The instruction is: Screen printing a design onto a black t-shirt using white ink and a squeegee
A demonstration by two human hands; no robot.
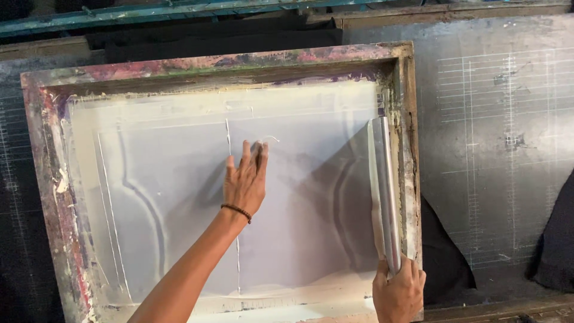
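Left hand [245, 179] lies flat and released mid-screen [179, 197], open mesh all around; right hand [399, 293] is grasping the squeegee [384, 191] along the frame's [409, 149] right edge.

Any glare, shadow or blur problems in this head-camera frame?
Head view: even, soft light; sharp overall, no motion blur. A bright sheen runs along the metal squeegee gripped by the right hand. The left hand and squeegee cast soft grey shadows on the pale screen. The top edge is dark.
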